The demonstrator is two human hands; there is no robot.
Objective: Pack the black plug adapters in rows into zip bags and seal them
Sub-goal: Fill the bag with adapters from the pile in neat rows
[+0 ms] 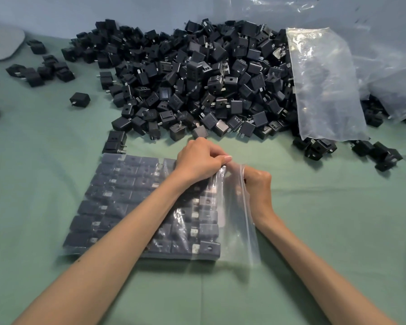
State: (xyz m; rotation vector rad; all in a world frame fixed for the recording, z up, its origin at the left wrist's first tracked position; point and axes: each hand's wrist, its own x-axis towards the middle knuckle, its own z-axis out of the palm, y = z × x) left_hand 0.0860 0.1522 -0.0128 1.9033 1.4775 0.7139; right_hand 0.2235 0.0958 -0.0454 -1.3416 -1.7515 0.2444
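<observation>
Zip bag (117, 198) — seal edge between hands (198, 160) (258, 181)

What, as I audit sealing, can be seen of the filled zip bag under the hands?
The zip bag is thin clear plastic, flat on the green cloth, zip strip along its right edge. Black plug adapters fill it in neat rows, leaving a bare strip by the zip. The left hand and right hand pinch the zip's far end; the left forearm lies across it. Seal state unclear.
</observation>
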